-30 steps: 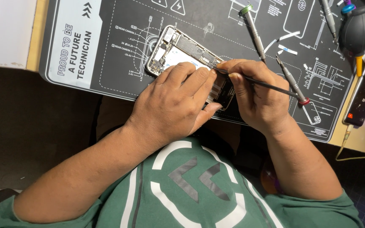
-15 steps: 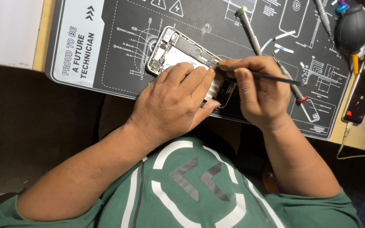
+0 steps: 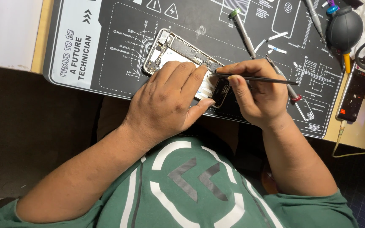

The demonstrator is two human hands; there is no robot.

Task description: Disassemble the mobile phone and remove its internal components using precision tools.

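Note:
An opened phone (image 3: 172, 48), its back removed and circuit parts showing, lies on a black printed work mat (image 3: 119, 63). My left hand (image 3: 165, 105) rests flat over the phone's lower half, fingers pressing it down. My right hand (image 3: 254, 93) pinches a thin black pointed tool (image 3: 258, 79), held nearly level with its tip at the phone's right edge beside my left fingertips. The lower part of the phone is hidden under my left hand.
Two screwdrivers (image 3: 242, 28) (image 3: 284, 80) lie on the mat beyond my right hand. A dark rubber air blower (image 3: 344, 30) sits at the top right. Another phone (image 3: 353, 95) with a cable lies at the mat's right edge. A white surface (image 3: 5, 31) lies left.
My right hand has shifted slightly up and left, and the black tool has levelled out, its tip now closer to the phone's edge. My left hand stays on the phone.

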